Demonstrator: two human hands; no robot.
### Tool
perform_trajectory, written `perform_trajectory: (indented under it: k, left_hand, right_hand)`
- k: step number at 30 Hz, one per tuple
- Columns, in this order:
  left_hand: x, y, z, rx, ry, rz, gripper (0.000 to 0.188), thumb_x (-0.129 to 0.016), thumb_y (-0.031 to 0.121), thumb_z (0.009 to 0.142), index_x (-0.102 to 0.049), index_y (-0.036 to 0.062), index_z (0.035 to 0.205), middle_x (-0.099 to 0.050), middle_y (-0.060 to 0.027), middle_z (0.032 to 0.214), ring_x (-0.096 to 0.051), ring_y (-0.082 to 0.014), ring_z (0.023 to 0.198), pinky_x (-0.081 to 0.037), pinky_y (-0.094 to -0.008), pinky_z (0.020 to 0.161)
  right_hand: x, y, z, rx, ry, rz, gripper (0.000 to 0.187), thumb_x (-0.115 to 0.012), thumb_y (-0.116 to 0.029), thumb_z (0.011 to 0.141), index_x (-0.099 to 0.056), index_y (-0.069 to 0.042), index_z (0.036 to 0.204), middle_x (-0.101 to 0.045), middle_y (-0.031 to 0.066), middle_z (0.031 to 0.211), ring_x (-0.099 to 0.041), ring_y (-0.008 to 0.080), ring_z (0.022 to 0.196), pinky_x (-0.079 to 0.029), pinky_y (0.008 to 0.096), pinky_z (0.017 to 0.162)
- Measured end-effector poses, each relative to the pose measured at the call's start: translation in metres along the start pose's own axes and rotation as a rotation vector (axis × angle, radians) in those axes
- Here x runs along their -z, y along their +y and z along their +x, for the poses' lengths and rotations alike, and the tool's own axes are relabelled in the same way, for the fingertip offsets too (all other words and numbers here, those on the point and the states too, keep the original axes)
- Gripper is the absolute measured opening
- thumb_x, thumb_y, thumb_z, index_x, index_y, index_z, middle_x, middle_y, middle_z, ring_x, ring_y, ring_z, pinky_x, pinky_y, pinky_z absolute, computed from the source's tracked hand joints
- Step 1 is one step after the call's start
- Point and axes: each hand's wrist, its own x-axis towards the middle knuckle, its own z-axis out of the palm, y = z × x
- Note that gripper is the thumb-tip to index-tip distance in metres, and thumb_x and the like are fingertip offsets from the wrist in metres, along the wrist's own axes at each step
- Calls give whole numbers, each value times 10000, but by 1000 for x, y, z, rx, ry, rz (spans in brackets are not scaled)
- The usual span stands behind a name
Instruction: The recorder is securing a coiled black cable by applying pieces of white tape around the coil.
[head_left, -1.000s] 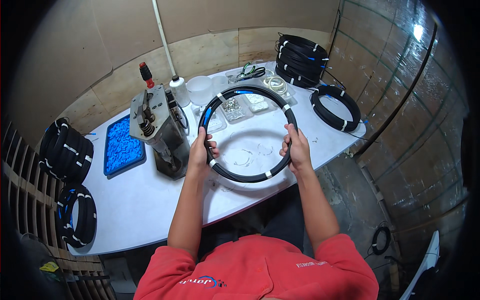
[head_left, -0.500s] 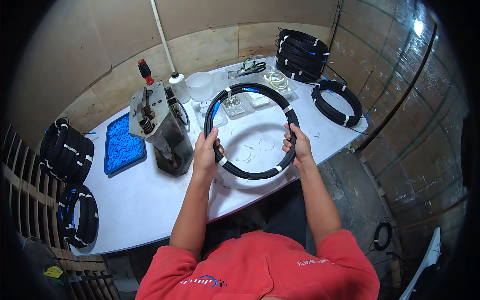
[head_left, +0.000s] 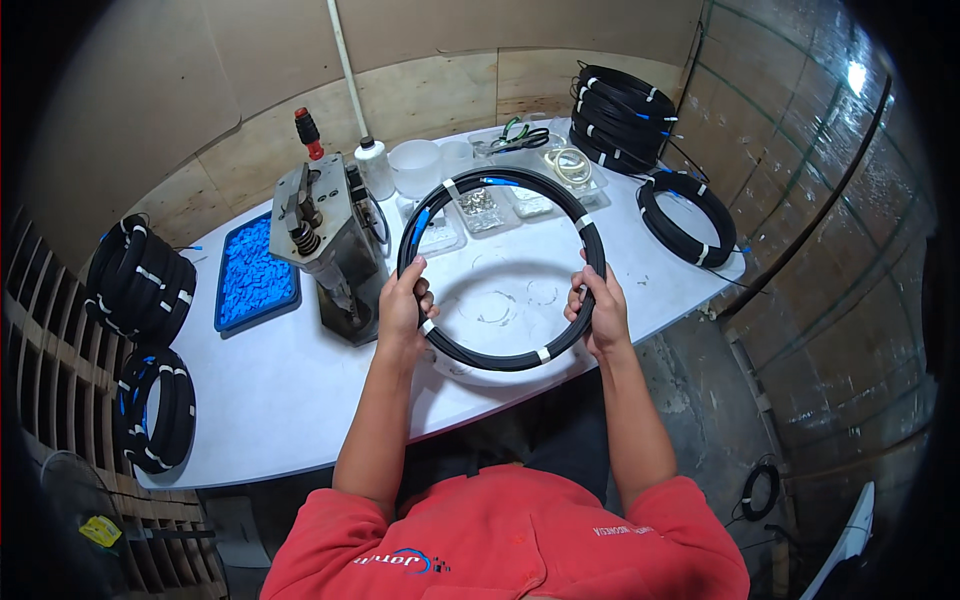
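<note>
Between my two hands I hold up a coil of black cable (head_left: 470,357), a wide ring bound with white tape bands. Blue connectors (head_left: 421,226) show on its upper left and top. My left hand (head_left: 405,305) is closed round its left side, and my right hand (head_left: 601,308) grips the right side. The coil hangs above the white table (head_left: 330,400), casting a shadow on it. Through and behind the ring stand clear plastic trays (head_left: 480,212) of small parts.
Left of the coil is a metal press (head_left: 335,250) with a red-and-black handle, beside a tray of blue pieces (head_left: 258,270). Stacked black coils stand at the left (head_left: 140,280) and far right (head_left: 620,120). A white bottle (head_left: 374,168), tubs (head_left: 415,168) and scissors (head_left: 520,142) sit behind.
The coil, still in both hands, has tilted slightly and come a little nearer. The whole view has shifted, so the table items sit slightly further right.
</note>
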Motion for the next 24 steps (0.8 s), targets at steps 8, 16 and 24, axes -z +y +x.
perform_trajectory:
  k: [8,16,24]
  left_hand:
    - [7,1,-6,26,20,-61,195,-661,294,954,-545,138,952,-407,55,685,-379,-53,518,-343,-244,462]
    - [0,0,-13,2,-13,-17,230,-646,282,965,-469,165,876,-417,51,684,-403,-58,522,-374,-255,469]
    - [-1,-3,-13,-5,-38,-9,235,-647,282,964,-460,170,876,-424,46,676,-416,-63,517,-390,-263,471]
  right_hand:
    - [-4,-3,0,2,-73,-26,365,-541,-226,1024,-453,-73,1344,-534,30,849,-519,88,589,-454,244,481]
    - [5,-3,2,-28,-24,9,196,-596,-187,989,-518,-78,1132,-541,27,839,-521,97,575,-466,254,483]
    - [8,-8,4,-30,-11,-12,360,-590,-114,958,-495,-64,1301,-532,33,846,-509,87,577,-463,251,484]
